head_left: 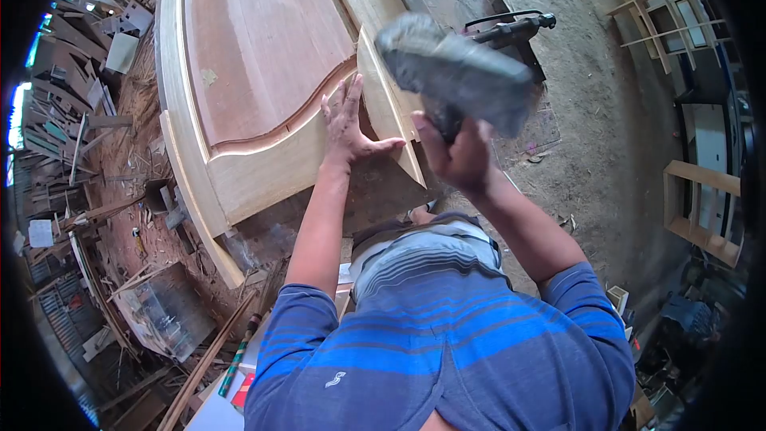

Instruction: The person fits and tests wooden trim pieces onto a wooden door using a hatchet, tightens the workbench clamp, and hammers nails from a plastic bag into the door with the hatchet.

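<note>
A large wooden panel [263,40] with a pale frame [271,166] and a curved inner edge lies in front of me. My left hand [348,129] rests on the frame near its right corner, fingers spread, thumb pointing right. Beside it is a pointed pale wood piece [386,104] along the panel's right side. My right hand [463,150] is closed around the handle of a dark, bulky tool [455,72], which looks like a large mallet and is blurred by motion. The tool is raised above the panel's right side.
A black clamp-like tool [511,32] lies on the work surface at the upper right. Wood scraps [80,120] and a worn box [163,311] cover the left floor. Wooden frames [702,207] stand at the far right.
</note>
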`<state>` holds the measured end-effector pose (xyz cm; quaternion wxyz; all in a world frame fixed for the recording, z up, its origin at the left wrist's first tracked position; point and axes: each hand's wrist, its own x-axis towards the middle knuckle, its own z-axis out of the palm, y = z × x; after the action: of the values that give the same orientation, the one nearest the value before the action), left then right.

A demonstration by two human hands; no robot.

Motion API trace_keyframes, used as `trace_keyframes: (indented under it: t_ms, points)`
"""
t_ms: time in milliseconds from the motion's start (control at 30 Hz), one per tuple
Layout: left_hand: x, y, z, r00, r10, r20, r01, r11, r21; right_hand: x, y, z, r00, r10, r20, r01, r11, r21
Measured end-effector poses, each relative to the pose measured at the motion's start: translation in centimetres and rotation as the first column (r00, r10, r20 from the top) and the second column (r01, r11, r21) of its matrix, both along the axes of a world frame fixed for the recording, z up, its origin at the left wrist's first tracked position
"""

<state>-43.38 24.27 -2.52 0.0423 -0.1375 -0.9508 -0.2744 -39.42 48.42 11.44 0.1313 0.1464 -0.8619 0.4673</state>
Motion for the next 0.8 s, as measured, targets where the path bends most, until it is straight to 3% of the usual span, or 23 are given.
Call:
trace_keyframes:
  t_ms: [67, 100, 133, 200, 300, 433, 500, 567, 667, 800]
  points:
    - [0.0, 0.2, 0.3, 1.0, -0.002, -0.002, 0.002, 1.0, 0.014, 0.6, 0.2, -3.6, 0.956, -0.033, 0.291, -0.033, 0.975, 0.218]
    - [0.5, 0.5, 0.4, 1.0, 0.0, 0.025, 0.0, 1.0, 0.014, 0.0, -0.1, -5.0, 0.842, -0.111, 0.529, -0.18, 0.865, 0.468]
    - [1.2, 0.5, 0.4, 0.999, -0.006, 0.048, 0.005, 1.0, 0.008, 0.5, -0.6, -6.5, 0.836, -0.133, 0.533, -0.113, 0.908, 0.404]
    - [0.2, 0.5, 1.3, 0.998, 0.018, 0.06, -0.018, 1.0, 0.0, -0.9, -0.1, -3.4, 0.823, -0.114, 0.557, -0.203, 0.856, 0.476]
    - [0.0, 0.4, 0.8, 1.0, 0.006, 0.023, -0.006, 1.0, -0.008, -0.4, -0.3, -1.8, 0.896, -0.045, 0.443, -0.115, 0.938, 0.328]
    - [0.0, 0.3, 0.3, 1.0, 0.01, 0.02, -0.01, 0.999, 0.033, -0.5, -1.0, -0.1, 0.993, -0.059, -0.101, 0.052, 0.997, -0.064]
    - [0.2, 0.2, 0.8, 0.998, 0.011, 0.066, -0.012, 1.0, 0.024, -0.1, -0.5, -2.5, 0.968, -0.054, 0.245, 0.01, 0.984, 0.177]
    - [0.1, 0.6, 2.0, 0.994, 0.014, 0.107, -0.014, 1.0, 0.001, -0.2, -0.1, -7.2, 0.854, -0.145, 0.5, -0.11, 0.889, 0.445]
    - [0.1, 0.6, 2.1, 0.992, 0.024, 0.12, -0.026, 1.0, 0.013, -0.7, 0.1, -4.9, 0.841, -0.138, 0.524, -0.139, 0.879, 0.456]
    - [0.3, 0.9, 3.4, 0.984, 0.021, 0.179, -0.025, 1.0, 0.018, 0.5, 0.9, -5.6, 0.838, -0.136, 0.529, -0.056, 0.942, 0.33]
